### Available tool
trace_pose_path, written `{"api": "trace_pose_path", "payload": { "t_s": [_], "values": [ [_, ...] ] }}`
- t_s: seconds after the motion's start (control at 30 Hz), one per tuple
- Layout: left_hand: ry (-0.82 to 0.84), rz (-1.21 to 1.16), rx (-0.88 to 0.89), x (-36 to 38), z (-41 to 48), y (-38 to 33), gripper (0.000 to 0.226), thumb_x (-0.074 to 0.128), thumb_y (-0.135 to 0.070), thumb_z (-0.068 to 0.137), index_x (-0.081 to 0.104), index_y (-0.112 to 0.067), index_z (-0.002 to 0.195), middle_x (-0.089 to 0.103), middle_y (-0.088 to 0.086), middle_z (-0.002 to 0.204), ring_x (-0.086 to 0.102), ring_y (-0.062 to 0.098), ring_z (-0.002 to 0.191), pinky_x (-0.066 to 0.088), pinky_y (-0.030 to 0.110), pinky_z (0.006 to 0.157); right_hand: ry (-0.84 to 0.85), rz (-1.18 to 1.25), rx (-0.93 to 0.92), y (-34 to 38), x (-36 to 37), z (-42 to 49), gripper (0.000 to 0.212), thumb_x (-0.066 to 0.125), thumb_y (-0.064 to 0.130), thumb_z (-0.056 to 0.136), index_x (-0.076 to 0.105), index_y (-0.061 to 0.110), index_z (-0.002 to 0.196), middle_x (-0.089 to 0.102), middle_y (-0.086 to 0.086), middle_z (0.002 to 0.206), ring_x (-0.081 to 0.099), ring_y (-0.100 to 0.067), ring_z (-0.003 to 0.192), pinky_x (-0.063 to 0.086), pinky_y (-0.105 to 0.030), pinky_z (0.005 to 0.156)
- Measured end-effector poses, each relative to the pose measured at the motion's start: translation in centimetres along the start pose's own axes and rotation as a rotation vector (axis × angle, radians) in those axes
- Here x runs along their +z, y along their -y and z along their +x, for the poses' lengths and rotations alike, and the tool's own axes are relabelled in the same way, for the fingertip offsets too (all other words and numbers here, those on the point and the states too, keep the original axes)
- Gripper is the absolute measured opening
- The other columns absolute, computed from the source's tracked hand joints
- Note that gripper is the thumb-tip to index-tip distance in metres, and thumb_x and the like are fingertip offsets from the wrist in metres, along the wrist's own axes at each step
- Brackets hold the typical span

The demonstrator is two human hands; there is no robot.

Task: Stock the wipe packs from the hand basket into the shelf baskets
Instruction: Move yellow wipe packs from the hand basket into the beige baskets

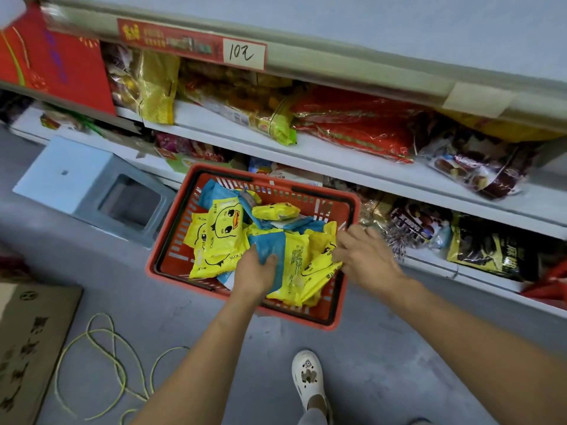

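A red hand basket (343, 207) stands on the grey floor below the shelves, filled with several yellow and blue wipe packs (224, 231) printed with a duck face. My left hand (256, 273) reaches into the basket's near side, fingers closed on a blue-edged pack (270, 245). My right hand (366, 254) is at the basket's right side, fingers pinching the edge of a yellow pack (322, 265). No shelf baskets are visible.
White shelves (337, 167) with snack bags run along the top and right. A white and grey box (89, 182) sits left of the basket. A cardboard box (27, 348) and a yellow-green cord (107, 342) lie at lower left. My white shoe (308, 375) is below.
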State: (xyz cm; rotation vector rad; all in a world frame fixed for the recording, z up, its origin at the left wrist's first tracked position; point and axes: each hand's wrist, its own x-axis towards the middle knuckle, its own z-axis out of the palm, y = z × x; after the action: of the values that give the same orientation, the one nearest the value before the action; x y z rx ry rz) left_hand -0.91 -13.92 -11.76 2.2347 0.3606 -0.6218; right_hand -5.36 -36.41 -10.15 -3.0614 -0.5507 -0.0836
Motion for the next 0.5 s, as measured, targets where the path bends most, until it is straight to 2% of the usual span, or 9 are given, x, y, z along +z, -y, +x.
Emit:
{"api": "trace_pose_path", "payload": {
  "t_s": [0.03,0.07,0.13,0.2,0.27,0.33,0.37,0.43,0.5],
  "values": [
    [-0.002,-0.064,-0.031,-0.1,-0.9,-0.4,0.037,0.055,-0.025,0.094,0.055,-0.003,0.123,0.064,0.016,0.118,0.063,0.03,0.103,0.054,0.042,0.086,-0.104,0.025,0.033,-0.4,-0.9,-1.0,0.007,0.065,0.018,0.063,0.063,0.025,0.064,0.052,0.005,0.071,0.039,-0.018,0.077,0.026,-0.035,0.063],
    [0.0,-0.145,-0.055,0.0,-2.1,-1.0,0.036,0.056,-0.024,0.095,0.055,-0.002,0.124,0.065,0.014,0.116,0.064,0.027,0.099,0.055,0.036,0.079,-0.195,0.049,0.08,-0.7,-2.0,-2.0,0.009,0.057,0.018,0.066,0.063,0.024,0.065,0.053,0.004,0.07,0.038,-0.019,0.076,0.025,-0.035,0.062],
    [0.031,-0.338,-0.12,0.5,-4.9,-2.7,0.027,0.058,-0.017,0.095,0.058,-0.003,0.117,0.067,0.01,0.097,0.064,0.022,0.082,0.053,0.031,0.067,-0.328,0.063,0.151,-1.3,-4.2,-4.2,0.008,0.057,0.015,0.067,0.063,0.021,0.066,0.055,0.002,0.068,0.038,-0.02,0.075,0.024,-0.034,0.063],
    [0.148,-0.561,-0.25,1.4,-7.9,-5.0,0.028,0.06,-0.027,0.094,0.059,-0.009,0.116,0.069,0.011,0.093,0.067,0.029,0.081,0.056,0.042,0.074,-0.446,0.078,0.172,-1.9,-6.2,-6.4,0.014,0.069,0.009,0.063,0.059,0.019,0.066,0.057,0.0,0.068,0.039,-0.021,0.073,0.024,-0.034,0.063],
    [0.386,-0.824,-0.347,2.5,-10.8,-7.7,0.043,0.053,-0.052,0.092,0.065,-0.016,0.115,0.073,0.014,0.104,0.071,0.034,0.089,0.055,0.05,0.081,-0.546,0.091,0.154,-2.7,-8.0,-8.7,0.025,0.075,0.004,0.061,0.056,0.019,0.068,0.057,-0.001,0.068,0.039,-0.021,0.072,0.024,-0.032,0.063],
    [0.594,-0.959,-0.308,4.0,-13.5,-10.1,0.063,0.042,-0.066,0.09,0.068,-0.016,0.118,0.07,0.016,0.115,0.069,0.032,0.101,0.055,0.046,0.085,-0.604,0.044,0.121,-3.5,-9.7,-11.2,0.029,0.076,-0.003,0.058,0.059,0.018,0.067,0.056,0.0,0.066,0.038,-0.021,0.07,0.024,-0.031,0.063],
    [0.635,-0.956,-0.245,4.8,-14.7,-11.2,0.065,0.044,-0.065,0.089,0.067,-0.014,0.121,0.068,0.016,0.119,0.068,0.031,0.106,0.056,0.044,0.087,-0.626,0.014,0.119,-4.1,-10.5,-12.7,0.03,0.075,-0.006,0.057,0.06,0.018,0.065,0.056,0.001,0.065,0.038,-0.021,0.07,0.024,-0.031,0.063],
    [0.606,-0.892,-0.127,6.6,-17.4,-13.4,0.06,0.059,-0.052,0.083,0.064,-0.01,0.125,0.067,0.016,0.121,0.065,0.032,0.112,0.054,0.043,0.093,-0.662,-0.006,0.158,-5.3,-12.2,-15.8,0.034,0.073,-0.01,0.055,0.062,0.02,0.067,0.057,0.002,0.067,0.039,-0.02,0.07,0.027,-0.032,0.062],
    [0.546,-0.899,-0.049,8.8,-19.8,-15.2,0.057,0.068,-0.037,0.079,0.062,-0.006,0.126,0.068,0.017,0.119,0.065,0.033,0.112,0.052,0.046,0.096,-0.674,0.034,0.23,-6.9,-13.8,-19.1,0.039,0.077,-0.003,0.057,0.063,0.026,0.079,0.06,0.003,0.075,0.044,-0.02,0.074,0.031,-0.034,0.063]
  ]
}}
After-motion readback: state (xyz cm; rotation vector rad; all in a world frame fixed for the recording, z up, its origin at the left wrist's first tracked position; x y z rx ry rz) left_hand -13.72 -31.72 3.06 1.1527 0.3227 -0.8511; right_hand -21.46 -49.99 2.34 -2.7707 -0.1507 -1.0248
